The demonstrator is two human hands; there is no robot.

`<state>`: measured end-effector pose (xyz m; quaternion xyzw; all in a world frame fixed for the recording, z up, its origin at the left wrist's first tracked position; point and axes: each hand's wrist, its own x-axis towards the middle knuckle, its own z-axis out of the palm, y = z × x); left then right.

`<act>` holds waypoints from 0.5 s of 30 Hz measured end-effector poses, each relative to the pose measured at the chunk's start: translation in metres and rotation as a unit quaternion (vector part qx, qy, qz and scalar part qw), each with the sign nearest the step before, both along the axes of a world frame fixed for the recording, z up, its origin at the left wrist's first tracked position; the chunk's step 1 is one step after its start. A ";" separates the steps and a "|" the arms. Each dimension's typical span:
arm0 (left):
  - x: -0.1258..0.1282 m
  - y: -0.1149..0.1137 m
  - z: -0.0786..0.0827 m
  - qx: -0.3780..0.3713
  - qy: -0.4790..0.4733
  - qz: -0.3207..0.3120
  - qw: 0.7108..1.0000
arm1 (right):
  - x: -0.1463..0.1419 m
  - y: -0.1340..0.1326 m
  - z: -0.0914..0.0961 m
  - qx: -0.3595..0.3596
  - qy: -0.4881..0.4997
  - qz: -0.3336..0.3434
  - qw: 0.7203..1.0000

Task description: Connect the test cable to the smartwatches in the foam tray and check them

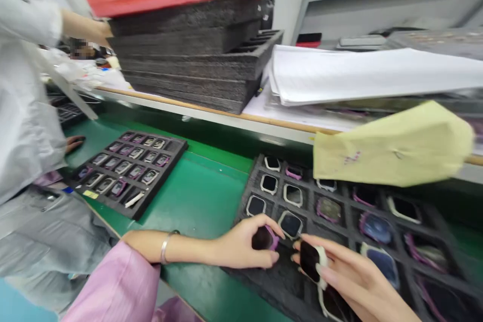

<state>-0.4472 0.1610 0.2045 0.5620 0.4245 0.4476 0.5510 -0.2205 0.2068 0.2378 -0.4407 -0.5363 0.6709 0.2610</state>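
My left hand [241, 249] is closed around a purple-framed watch case [264, 238] at the near left corner of a black foam tray [341, 196]. My right hand [356, 282] grips a white-framed watch case [311, 260] with a dark screen, just beside the left hand. The tray's pockets hold several white and purple watch cases. A pink sleeve and a silver bracelet [166, 246] show on my left arm.
A second black tray [128, 168] of watch cases lies to the left on the green belt [196, 196]. A co-worker in grey [26, 110] stands at left. Stacked black foam trays [196, 55] under red foam, white sheets [370, 73] and a yellow cloth [392, 146] sit on the shelf behind.
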 end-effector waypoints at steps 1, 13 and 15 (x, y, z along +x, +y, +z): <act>0.000 -0.002 0.001 -0.002 0.005 0.002 1.000 | -0.002 -0.002 0.004 -0.003 0.015 0.005 1.000; -0.001 -0.014 0.000 -0.038 0.062 -0.032 0.997 | 0.000 -0.006 0.001 -0.076 0.147 0.084 0.983; -0.001 -0.014 0.000 -0.027 0.070 -0.033 0.997 | 0.000 -0.005 0.000 -0.077 0.147 0.087 0.982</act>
